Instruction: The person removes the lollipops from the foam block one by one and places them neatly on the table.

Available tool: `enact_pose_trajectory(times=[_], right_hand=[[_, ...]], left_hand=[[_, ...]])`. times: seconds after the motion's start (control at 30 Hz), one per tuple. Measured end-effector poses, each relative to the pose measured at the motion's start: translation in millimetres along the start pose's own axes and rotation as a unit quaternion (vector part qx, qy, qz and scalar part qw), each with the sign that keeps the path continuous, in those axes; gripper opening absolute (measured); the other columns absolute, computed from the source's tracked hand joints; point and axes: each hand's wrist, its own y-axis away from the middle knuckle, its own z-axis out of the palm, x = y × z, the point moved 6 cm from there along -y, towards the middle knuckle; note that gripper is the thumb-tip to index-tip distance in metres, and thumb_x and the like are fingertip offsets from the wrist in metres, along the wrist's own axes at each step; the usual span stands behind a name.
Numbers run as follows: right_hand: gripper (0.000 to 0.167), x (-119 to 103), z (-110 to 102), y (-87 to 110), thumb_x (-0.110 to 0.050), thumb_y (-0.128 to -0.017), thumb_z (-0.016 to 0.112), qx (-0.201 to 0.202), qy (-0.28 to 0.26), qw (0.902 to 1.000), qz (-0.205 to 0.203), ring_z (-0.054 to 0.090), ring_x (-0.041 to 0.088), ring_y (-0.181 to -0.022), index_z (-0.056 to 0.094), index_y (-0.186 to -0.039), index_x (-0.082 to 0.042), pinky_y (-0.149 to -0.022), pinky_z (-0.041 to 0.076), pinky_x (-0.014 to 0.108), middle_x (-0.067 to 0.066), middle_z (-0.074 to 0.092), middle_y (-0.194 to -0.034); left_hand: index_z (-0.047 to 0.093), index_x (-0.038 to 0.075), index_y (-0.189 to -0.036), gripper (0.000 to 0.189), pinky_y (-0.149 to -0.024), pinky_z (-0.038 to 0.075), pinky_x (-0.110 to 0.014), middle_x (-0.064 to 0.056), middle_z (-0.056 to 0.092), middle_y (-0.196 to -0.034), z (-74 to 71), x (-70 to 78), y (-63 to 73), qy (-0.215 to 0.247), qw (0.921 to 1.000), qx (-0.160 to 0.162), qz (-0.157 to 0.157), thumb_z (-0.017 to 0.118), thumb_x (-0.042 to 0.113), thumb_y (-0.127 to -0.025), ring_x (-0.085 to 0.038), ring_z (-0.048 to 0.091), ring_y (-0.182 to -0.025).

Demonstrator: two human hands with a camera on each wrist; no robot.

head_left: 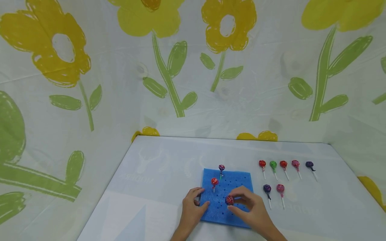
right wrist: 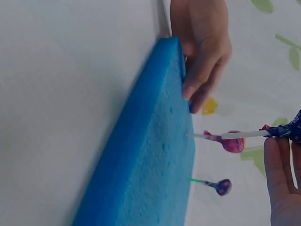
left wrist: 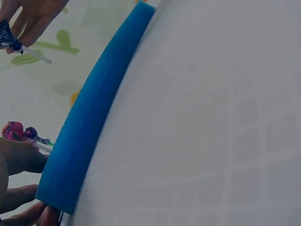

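A blue foam block (head_left: 214,214) with rows of small holes lies on the table. My left hand (head_left: 191,208) grips its left edge, thumb on the holed face and fingers around the side. Above the foam, my right hand (head_left: 253,208) pinches a lollipop (head_left: 229,200) by its wrapped head. That lollipop's dark blue and red wrapper and white stick (right wrist: 244,135) show in the right wrist view; the stick's end is apart from the foam. Standing in the foam are a red lollipop (head_left: 214,181) and a purple lollipop (head_left: 221,167) with a green stick.
Right of the foam, several lollipops lie in two rows on the white table (head_left: 156,187), among them a green one (head_left: 273,164), a dark purple one (head_left: 267,188) and a pink one (head_left: 280,188). A flower-printed curtain (head_left: 241,110) surrounds the table's back and sides.
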Motion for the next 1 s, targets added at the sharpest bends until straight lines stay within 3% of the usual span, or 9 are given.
enact_pose_trajectory(times=[0.2, 0.4, 1.0], right_hand=[[0.028, -6, -17, -3.2, -0.001, -0.08, 0.073, 0.034, 0.025, 0.9991, -0.003, 0.063, 0.015, -0.09, 0.062, -0.105, -0.005, -0.075, 0.053, 0.029, 0.005, 0.063, -0.097], [0.028, -11, -35, -4.9, -0.003, -0.079, 0.074, 0.064, 0.057, 0.9961, 0.02, 0.063, 0.012, -0.091, 0.062, -0.104, -0.006, -0.075, 0.053, 0.026, 0.004, 0.063, -0.097], [0.029, -9, -78, 0.6, 0.001, -0.079, 0.072, 0.093, 0.121, 0.9879, 0.03, 0.063, 0.009, -0.089, 0.062, -0.107, -0.003, -0.075, 0.052, 0.022, 0.005, 0.063, -0.098]], left_hand=[[0.065, 0.004, -0.115, 0.043, -0.067, 0.046, -0.022, -0.006, 0.058, -0.12, -0.4, -0.9, 0.1, -0.009, 1.0, 0.003, -0.003, 0.078, 0.013, -0.076, -0.011, 0.051, -0.079], [0.065, 0.003, -0.115, 0.043, -0.066, 0.046, -0.023, -0.007, 0.059, -0.119, -0.3, -0.6, 0.0, -0.003, 1.0, 0.005, 0.006, 0.078, 0.012, -0.075, -0.011, 0.052, -0.08], [0.065, 0.005, -0.115, 0.043, -0.067, 0.047, -0.023, -0.005, 0.059, -0.119, 0.0, -0.6, 0.3, -0.004, 1.0, 0.006, 0.001, 0.079, 0.012, -0.074, -0.01, 0.052, -0.078]])
